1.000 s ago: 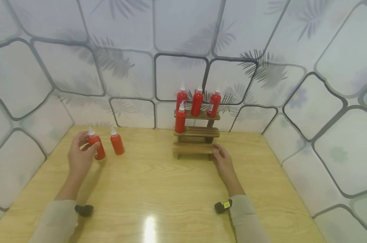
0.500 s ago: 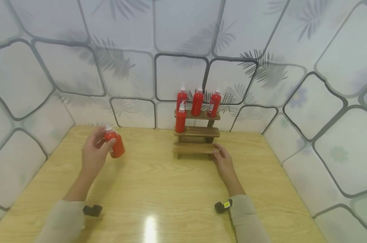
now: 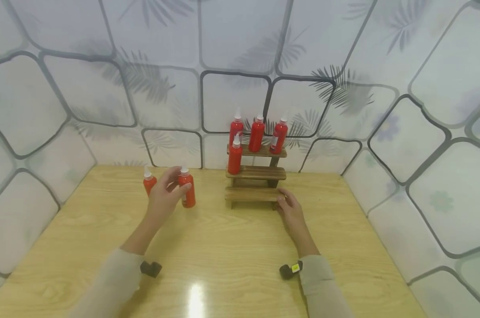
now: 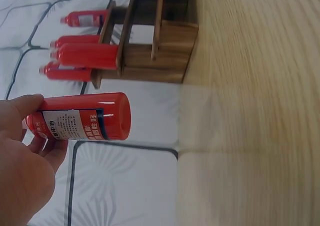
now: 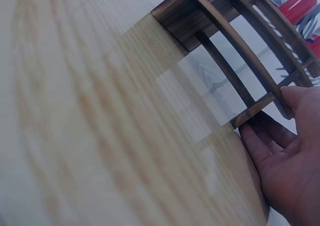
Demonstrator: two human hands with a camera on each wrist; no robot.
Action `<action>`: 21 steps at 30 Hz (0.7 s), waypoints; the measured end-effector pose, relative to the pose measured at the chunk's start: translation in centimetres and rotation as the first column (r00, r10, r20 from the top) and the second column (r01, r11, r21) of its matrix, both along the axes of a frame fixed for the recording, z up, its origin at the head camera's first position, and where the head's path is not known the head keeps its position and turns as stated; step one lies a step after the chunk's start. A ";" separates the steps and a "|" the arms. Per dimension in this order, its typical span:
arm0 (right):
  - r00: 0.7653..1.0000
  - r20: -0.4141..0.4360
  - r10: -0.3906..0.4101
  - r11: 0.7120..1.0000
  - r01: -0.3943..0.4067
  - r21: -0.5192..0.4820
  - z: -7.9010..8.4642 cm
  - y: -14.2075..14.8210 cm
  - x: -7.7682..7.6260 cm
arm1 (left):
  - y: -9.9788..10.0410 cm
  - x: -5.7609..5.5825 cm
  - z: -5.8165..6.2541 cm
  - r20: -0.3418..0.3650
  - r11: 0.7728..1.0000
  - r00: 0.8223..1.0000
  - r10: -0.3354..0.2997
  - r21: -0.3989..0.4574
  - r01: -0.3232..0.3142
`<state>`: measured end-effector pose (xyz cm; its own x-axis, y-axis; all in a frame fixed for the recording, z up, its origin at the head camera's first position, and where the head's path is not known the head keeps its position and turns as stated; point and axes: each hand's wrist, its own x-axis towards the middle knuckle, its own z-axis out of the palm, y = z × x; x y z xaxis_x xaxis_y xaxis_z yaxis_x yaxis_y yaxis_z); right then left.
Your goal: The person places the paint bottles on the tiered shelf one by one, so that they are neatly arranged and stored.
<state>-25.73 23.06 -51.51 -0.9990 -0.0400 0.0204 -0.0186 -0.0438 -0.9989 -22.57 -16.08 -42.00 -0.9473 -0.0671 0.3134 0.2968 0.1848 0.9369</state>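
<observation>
My left hand holds a red squeeze bottle with a white pointed cap, thumb on one side and fingers on the other. In the left wrist view the bottle shows a printed label, and its base is off the table. To the right stands a three-step wooden display rack. Its lowest step is gripped at the right end by my right hand, the thumb on the step and the fingers by its leg. A second red bottle stands partly hidden behind my left hand.
Three red bottles stand on the top step, including the middle one. One more bottle is at the left of the middle step. Behind the wooden table rises a patterned wall, which also closes in both sides.
My left hand has lifted its bottle from the far left and carried it rightward, past the standing bottle, toward the rack. My right hand stays at the lowest step.
</observation>
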 end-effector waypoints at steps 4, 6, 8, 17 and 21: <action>1.000 0.002 -0.007 1.000 0.007 -0.012 0.0 -0.1 -0.1 | 1.7 -0.8 0.1 0.002 0.998 0.998 -0.060 0.028 0.060; 1.000 0.004 -0.010 1.000 0.010 -0.020 0.0 -0.1 -0.1 | 2.5 -1.3 0.1 -0.016 0.996 0.996 -0.083 0.028 0.083; 1.000 0.001 -0.009 1.000 0.009 -0.015 0.1 -0.1 -0.1 | 3.3 -1.7 0.1 -0.034 0.994 0.994 -0.102 0.032 0.103; 1.000 -0.003 -0.009 1.000 0.009 -0.022 0.4 -0.2 0.0 | 7.5 -2.8 0.9 -0.066 0.979 0.977 -0.204 0.013 0.205; 1.000 0.005 -0.025 0.999 0.025 -0.042 0.5 -0.4 0.2 | 9.3 -3.5 1.3 -0.101 0.971 0.966 -0.238 -0.002 0.239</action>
